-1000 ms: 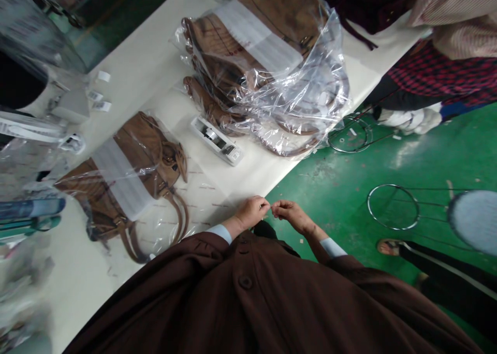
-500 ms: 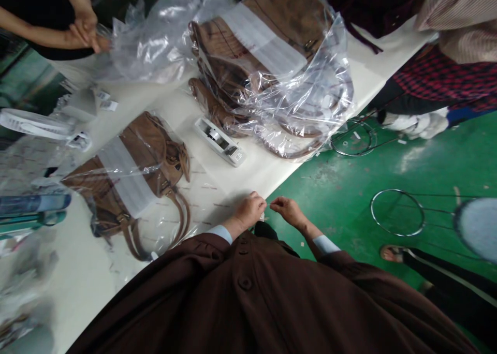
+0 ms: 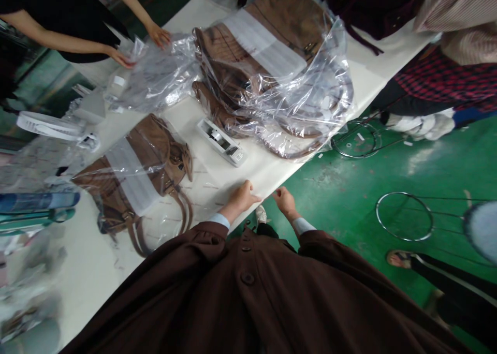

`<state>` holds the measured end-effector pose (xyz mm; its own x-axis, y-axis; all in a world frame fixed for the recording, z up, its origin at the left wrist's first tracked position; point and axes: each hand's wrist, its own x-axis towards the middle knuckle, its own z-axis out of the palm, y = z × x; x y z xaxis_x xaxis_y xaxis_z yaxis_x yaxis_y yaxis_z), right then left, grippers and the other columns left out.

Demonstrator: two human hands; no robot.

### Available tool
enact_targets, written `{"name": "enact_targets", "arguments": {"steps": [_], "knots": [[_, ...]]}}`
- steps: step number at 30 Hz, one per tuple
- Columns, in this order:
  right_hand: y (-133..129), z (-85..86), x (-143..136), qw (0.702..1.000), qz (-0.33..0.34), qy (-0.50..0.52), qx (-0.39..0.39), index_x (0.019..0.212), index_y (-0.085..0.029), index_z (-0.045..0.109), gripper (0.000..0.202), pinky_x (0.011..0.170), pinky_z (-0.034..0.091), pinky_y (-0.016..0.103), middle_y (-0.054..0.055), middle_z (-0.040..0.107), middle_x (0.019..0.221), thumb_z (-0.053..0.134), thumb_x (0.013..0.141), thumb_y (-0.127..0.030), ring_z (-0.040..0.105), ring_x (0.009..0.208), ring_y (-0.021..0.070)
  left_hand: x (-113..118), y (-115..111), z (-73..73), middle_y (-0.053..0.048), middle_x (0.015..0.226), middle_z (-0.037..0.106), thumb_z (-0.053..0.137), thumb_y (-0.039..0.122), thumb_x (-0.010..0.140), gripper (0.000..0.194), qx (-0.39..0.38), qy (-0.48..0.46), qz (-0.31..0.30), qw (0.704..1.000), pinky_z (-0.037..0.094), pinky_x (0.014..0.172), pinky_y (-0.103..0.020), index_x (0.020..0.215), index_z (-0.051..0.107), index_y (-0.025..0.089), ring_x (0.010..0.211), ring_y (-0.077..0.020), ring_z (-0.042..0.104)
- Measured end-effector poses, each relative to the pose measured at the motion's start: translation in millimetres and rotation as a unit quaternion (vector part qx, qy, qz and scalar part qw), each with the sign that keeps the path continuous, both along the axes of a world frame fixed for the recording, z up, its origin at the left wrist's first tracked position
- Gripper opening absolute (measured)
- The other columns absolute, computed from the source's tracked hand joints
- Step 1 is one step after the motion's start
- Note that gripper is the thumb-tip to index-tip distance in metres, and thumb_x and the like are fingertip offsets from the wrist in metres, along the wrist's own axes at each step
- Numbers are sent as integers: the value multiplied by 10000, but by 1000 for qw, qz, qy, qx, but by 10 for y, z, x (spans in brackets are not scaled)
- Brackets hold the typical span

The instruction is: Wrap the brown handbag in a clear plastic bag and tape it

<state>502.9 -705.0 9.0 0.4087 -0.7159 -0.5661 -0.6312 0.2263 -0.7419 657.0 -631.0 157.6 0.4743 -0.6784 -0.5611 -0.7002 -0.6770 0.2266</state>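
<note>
My left hand (image 3: 243,196) hovers at the table's near edge, its fingers curled in and the thumb pointing right. Just across a small gap, over the green floor, my right hand (image 3: 284,201) is closed too, fingertips pressed together. What either one pinches, if anything, is too small or hidden to make out. Left of my hands lies a brown handbag (image 3: 151,142) in clear plastic, a white band (image 3: 135,180) round its middle. Nearest beyond my left hand is a white tape dispenser-like device (image 3: 222,143) with a dark slot.
Bagged brown handbags (image 3: 267,38) are piled at the far side of the white table (image 3: 267,178). A co-worker's hands (image 3: 159,35) rest on a clear plastic bag (image 3: 163,74). Metal-ringed stools (image 3: 404,237) and a person's foot (image 3: 399,258) are on the right.
Both my hands have moved slightly up and farther apart. The co-worker's hands have separated and now spread over the plastic bag, which lies flatter. The view has shifted a little.
</note>
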Motion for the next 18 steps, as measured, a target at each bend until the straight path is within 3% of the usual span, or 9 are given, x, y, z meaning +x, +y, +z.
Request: {"name": "enact_targets", "arguments": {"steps": [5,8,10,12,14,18], "knots": [[-284,-20,-353,997,-25,61,-47,718,-184,602,138,807,452,354,90,635,785,629,606,-260,593,815,235,269,157,160,-6,791,620,782,373,628,435,17,43,-53,998,407,619,-244,941,535,200,736,-180,600],[-444,175,-506,990,-50,87,-94,830,-138,635,222,827,439,404,160,640,893,528,698,-282,586,867,276,370,372,246,-2,758,625,721,329,701,269,0,34,-22,999,396,597,-236,871,559,198,707,-168,598],[-533,425,-468,983,-72,85,-143,938,-115,628,318,816,441,406,170,632,948,463,758,-318,580,873,272,443,504,302,-5,754,630,651,301,766,155,-16,20,0,1000,394,600,-233,840,564,195,709,-159,598],[-592,759,-279,976,-68,26,-207,970,-130,622,340,782,456,367,141,632,950,451,790,-362,581,821,234,524,596,354,-5,755,633,606,282,801,102,-52,0,33,998,400,616,-231,824,566,192,713,-150,597],[-625,1129,44,962,-21,-78,-261,911,-162,632,302,728,466,314,102,631,915,476,800,-396,576,758,191,602,638,398,-4,759,634,595,259,807,77,-101,-21,71,992,409,635,-228,825,568,189,718,-143,593],[-711,1703,872,939,82,-199,-269,822,-183,641,271,688,462,266,85,621,914,483,816,-403,571,759,163,679,648,455,-3,785,637,590,228,807,70,-164,-28,103,981,426,676,-230,863,578,187,736,-138,589]]}}
